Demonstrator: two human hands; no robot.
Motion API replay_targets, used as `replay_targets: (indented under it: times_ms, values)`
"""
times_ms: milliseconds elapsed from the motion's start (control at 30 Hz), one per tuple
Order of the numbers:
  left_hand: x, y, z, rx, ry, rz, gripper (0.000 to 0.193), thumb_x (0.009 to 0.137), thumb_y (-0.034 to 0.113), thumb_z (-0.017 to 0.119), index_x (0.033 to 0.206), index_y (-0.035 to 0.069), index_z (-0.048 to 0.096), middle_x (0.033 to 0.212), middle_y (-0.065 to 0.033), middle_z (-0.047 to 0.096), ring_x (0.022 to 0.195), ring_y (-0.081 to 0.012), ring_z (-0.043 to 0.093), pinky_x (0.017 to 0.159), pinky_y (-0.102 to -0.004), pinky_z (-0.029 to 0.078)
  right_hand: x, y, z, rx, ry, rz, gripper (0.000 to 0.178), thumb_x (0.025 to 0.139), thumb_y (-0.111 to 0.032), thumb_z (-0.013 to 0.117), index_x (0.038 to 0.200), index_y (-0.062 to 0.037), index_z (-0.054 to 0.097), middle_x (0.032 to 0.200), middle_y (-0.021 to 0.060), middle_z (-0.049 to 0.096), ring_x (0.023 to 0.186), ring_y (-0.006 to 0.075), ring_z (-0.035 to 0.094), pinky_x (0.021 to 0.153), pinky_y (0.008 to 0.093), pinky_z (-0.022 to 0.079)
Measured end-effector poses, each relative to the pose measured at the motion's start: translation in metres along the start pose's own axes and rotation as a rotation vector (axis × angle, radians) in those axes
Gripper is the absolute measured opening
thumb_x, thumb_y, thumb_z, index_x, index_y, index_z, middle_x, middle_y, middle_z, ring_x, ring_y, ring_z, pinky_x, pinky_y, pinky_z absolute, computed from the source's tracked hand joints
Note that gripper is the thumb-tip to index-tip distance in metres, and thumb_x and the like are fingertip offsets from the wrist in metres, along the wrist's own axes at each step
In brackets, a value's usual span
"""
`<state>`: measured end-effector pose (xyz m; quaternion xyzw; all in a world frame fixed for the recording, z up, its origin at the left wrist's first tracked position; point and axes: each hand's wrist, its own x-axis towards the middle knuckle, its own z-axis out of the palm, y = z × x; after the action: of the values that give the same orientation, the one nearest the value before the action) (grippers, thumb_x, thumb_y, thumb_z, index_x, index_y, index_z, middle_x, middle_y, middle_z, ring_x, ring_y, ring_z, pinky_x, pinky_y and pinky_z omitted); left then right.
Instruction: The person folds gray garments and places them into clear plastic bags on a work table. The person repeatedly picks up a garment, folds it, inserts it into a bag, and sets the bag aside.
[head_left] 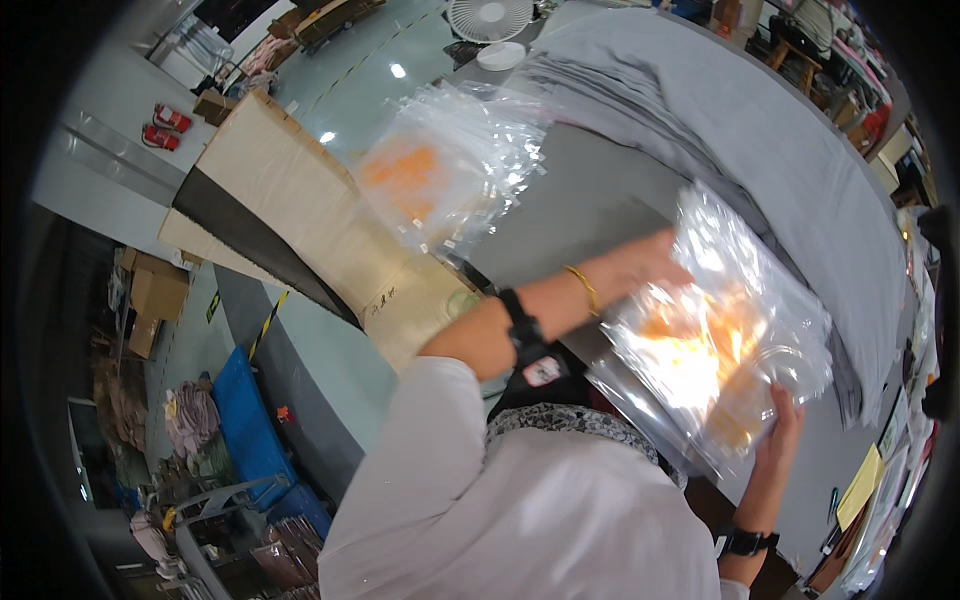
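A stack of clear plastic bags [690,350] with orange print, shining with glare, lies in front of me over the right part of the grey table. My left hand [655,262] reaches across to the stack's upper left edge. Its fingers are slightly blurred and partly hidden, and they appear to grip the bag edge. At the lower right corner, my right hand [785,425] pinches the plastic, with fingers on the edge. Another pile of clear bags [455,165] with orange print rests further off to the left, away from both hands.
Grey fabric [740,130] lies in folds along the table's far and right sides. A tan board [290,180] extends off to the left. A white fan [490,18] stands at the far end. A blue panel [250,425] and carton boxes [155,300] are on the left. Yellow paper [860,485] lies right.
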<state>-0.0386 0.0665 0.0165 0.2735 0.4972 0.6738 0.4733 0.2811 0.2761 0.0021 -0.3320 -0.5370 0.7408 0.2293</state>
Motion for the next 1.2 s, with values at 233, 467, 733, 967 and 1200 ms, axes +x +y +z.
replay_targets:
  times_ms: [233, 467, 733, 967, 1200]
  values:
    - [-0.133, 0.199, -0.194, 0.59, 0.395, 0.261, 0.069, 0.08, 0.023, 0.088, 0.14, 0.004, 0.06, 0.128, -0.0065, 0.07, 0.118, -0.0166, 0.064, 0.106, -0.0365, 0.049, 0.065, 0.001, 0.291, 0.238, -0.45, -0.004, 0.05, 0.092, -0.009, 0.073, 0.139, -0.0017, 0.058, 0.13, 0.0095, 0.067, 0.118, 0.0215, 0.065, 0.103, 0.0378, 0.051]
    - [-0.192, 0.311, -0.348, 1.739, 0.733, 0.282, 0.074, 0.091, 0.024, 0.08, 0.153, 0.003, 0.045, 0.143, -0.0175, 0.059, 0.128, -0.0249, 0.058, 0.11, -0.039, 0.047, 0.063, 0.065, 0.536, 0.42, -0.344, 0.16, 0.046, 0.089, -0.012, 0.08, 0.13, -0.0006, 0.06, 0.121, 0.0083, 0.067, 0.108, 0.0218, 0.065, 0.096, 0.0368, 0.052]
    - [-0.182, 0.101, -0.357, 1.844, 0.61, -0.325, 0.062, 0.102, 0.047, 0.055, 0.148, 0.007, 0.044, 0.141, -0.0181, 0.055, 0.128, -0.0397, 0.054, 0.103, -0.0515, 0.047, 0.03, 0.132, 0.572, 0.148, -0.208, 0.381, 0.056, 0.091, -0.024, 0.082, 0.131, 0.0024, 0.053, 0.12, 0.0113, 0.065, 0.106, 0.0231, 0.063, 0.093, 0.036, 0.052]
    - [-0.189, 0.052, -0.387, 1.769, 0.8, -0.176, 0.06, 0.102, 0.047, 0.052, 0.152, 0.014, 0.045, 0.153, -0.0099, 0.048, 0.143, -0.0351, 0.041, 0.117, -0.0576, 0.029, 0.066, 0.127, 0.469, -0.249, -0.72, 0.218, 0.041, 0.097, -0.025, 0.075, 0.125, -0.0002, 0.057, 0.114, 0.0077, 0.067, 0.098, 0.0151, 0.065, 0.081, 0.0318, 0.056]
    - [-0.175, 0.089, -0.346, 2.01, 0.739, -0.12, 0.063, 0.094, 0.019, 0.068, 0.152, 0.006, 0.049, 0.151, -0.0204, 0.052, 0.135, -0.0405, 0.051, 0.116, -0.0497, 0.039, 0.083, 0.097, 0.295, -0.444, -0.818, -0.119, 0.021, 0.098, -0.022, 0.071, 0.106, -0.0017, 0.071, 0.091, 0.0043, 0.072, 0.084, 0.0127, 0.067, 0.077, 0.0316, 0.055]
